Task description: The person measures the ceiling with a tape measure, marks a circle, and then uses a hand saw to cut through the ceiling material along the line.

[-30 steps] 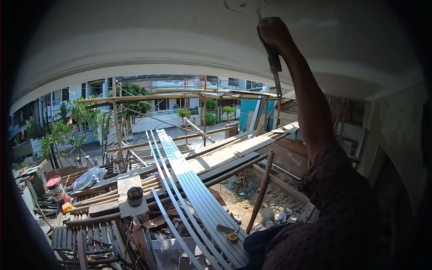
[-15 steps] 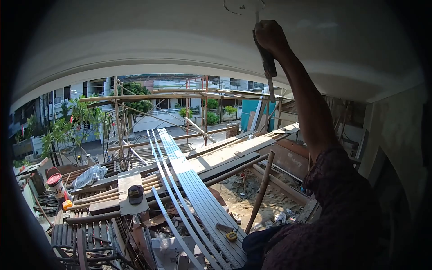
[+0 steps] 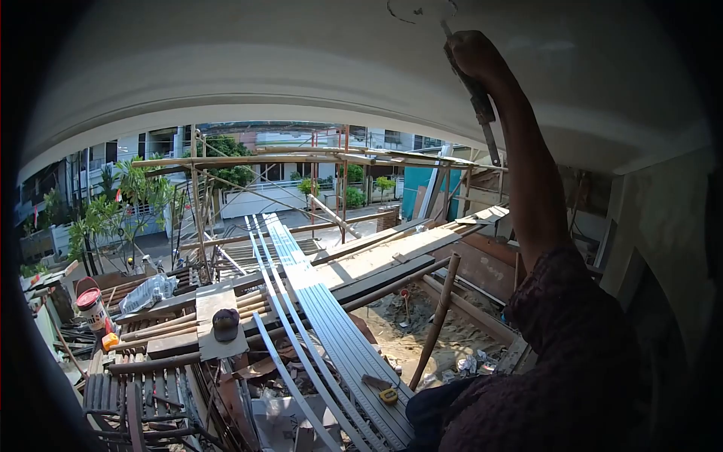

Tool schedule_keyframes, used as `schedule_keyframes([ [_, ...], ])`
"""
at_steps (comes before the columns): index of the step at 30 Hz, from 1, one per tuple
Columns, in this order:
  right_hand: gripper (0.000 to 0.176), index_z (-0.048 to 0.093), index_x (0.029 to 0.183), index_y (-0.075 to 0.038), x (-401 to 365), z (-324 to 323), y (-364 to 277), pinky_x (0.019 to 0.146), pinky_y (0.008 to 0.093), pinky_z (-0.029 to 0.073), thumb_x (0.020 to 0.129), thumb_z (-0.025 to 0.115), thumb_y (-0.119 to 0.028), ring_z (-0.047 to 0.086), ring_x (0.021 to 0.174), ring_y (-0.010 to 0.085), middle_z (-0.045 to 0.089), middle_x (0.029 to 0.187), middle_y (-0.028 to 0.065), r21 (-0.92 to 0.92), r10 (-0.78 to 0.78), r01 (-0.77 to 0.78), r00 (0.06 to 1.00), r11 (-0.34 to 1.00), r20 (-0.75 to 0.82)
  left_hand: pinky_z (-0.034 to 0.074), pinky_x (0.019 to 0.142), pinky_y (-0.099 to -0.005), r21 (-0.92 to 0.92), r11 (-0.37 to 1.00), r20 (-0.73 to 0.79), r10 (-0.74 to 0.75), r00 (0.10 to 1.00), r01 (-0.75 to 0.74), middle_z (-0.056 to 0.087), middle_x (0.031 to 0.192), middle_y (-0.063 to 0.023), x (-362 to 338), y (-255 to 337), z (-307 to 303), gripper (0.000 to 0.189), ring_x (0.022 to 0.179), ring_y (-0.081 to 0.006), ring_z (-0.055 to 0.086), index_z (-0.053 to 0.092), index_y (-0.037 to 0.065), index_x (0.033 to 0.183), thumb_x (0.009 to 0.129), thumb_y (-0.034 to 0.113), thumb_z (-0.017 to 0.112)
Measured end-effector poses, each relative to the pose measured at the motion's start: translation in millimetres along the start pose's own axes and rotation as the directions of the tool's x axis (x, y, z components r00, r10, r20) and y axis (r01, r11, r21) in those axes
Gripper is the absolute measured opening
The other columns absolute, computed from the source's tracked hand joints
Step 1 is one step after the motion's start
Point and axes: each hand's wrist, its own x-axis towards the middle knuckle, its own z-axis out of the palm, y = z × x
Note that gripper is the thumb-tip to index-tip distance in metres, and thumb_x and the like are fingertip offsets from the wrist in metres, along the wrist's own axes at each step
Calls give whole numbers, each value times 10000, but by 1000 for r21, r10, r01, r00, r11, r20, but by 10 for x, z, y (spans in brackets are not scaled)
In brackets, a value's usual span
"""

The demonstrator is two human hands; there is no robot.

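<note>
Raised overhead, my right hand point(image 3: 477, 57) is closed in a fist around the dark handle of a keyhole saw point(image 3: 480, 104). The narrow blade runs up from the fist to the pale ceiling point(image 3: 301, 60); a metal strip sticks out below the handle. At its top end the blade meets the edge of a roughly round dark outline point(image 3: 413, 13), partly cut off by the frame's top. Whether the blade passes through the ceiling is hard to see. My left hand is out of view.
Long metal channels point(image 3: 331, 324) slope across the scaffold, carrying a yellow tape measure point(image 3: 388, 395). A dark cap point(image 3: 225, 325) rests on a board point(image 3: 215, 296). Bamboo poles point(image 3: 435, 324) cross above sandy ground. A paint bucket point(image 3: 92, 307) stands left.
My right hand and the saw have shifted to the right in view, and the saw leans more. The ceiling outline also appears a little farther right.
</note>
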Motion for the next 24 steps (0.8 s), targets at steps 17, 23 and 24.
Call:
schedule_keyframes([
  [17,317,655,871,55,65,628,162,696,475,530,932,455,-184,658,682,383,663,758,220,62,-154,192,910,979,-385,284,1144,-547,14,1000,-17,-6,1000,7,308,1479,-358,-42,-45,-2,974,1369,-491,349,284,-122,1444,867,576,643],
  [23,342,684,915,30,52,505,8,759,463,573,958,483,-243,703,801,384,696,875,233,64,-60,80,962,995,-267,287,1143,-545,7,1000,-20,-14,1000,14,317,1474,-360,-27,-48,25,966,1366,-492,355,292,-124,1441,870,573,641],
  [24,342,684,915,30,67,561,58,759,463,573,958,483,-243,703,801,384,696,875,233,65,-51,71,962,995,-267,287,1143,-544,11,1000,-26,-16,1000,16,319,1474,-360,-41,-67,30,965,1365,-492,356,293,-124,1440,870,572,641],
])
